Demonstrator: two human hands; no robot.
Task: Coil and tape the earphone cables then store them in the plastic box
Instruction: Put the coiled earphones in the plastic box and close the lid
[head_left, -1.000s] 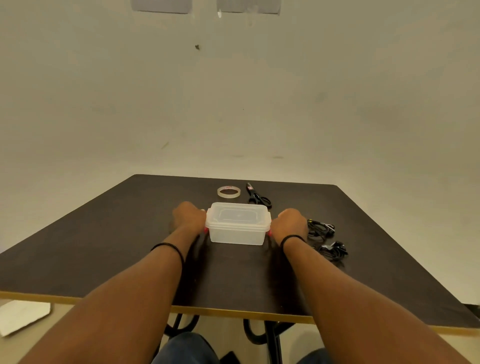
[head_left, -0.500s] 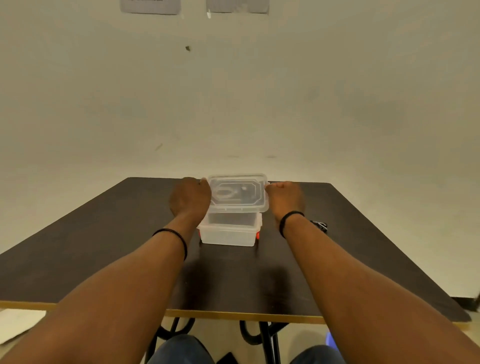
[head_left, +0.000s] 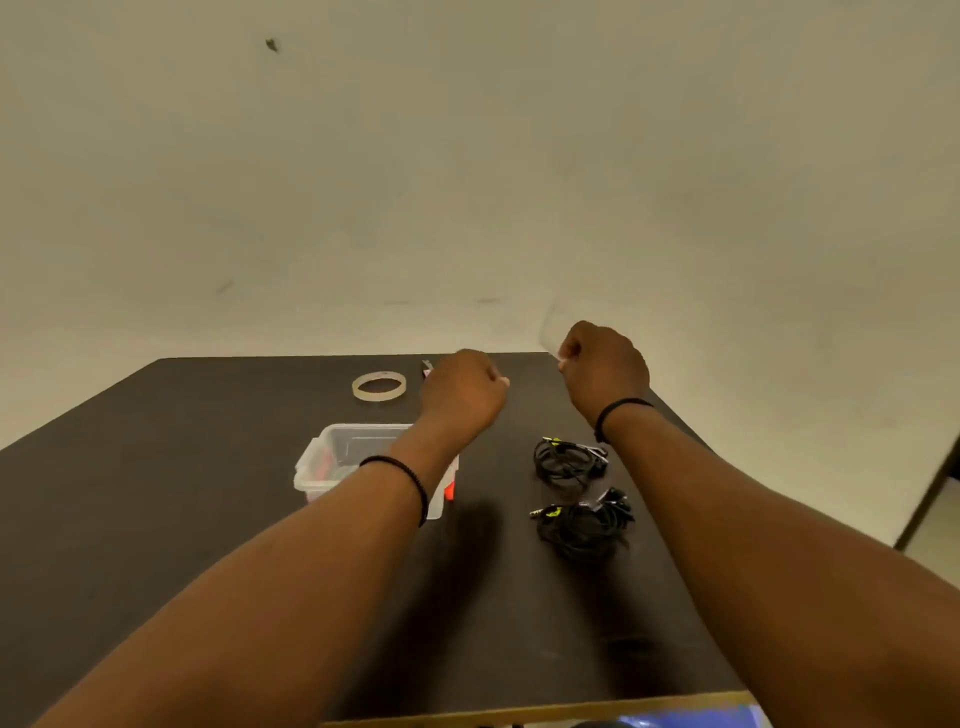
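Two coiled black earphone cables lie on the dark surface (head_left: 156, 493), the far coil (head_left: 569, 460) just beyond the near coil (head_left: 584, 525), both right of the one plastic box (head_left: 332, 457), which stands open and lidless, partly behind the left forearm. The left hand (head_left: 462, 387) is curled, its hold unclear. The right hand (head_left: 605, 364), past the far edge, pinches a blurred clear lid (head_left: 553, 327). One tape roll (head_left: 379, 386) lies behind the box; the near edge has bare room
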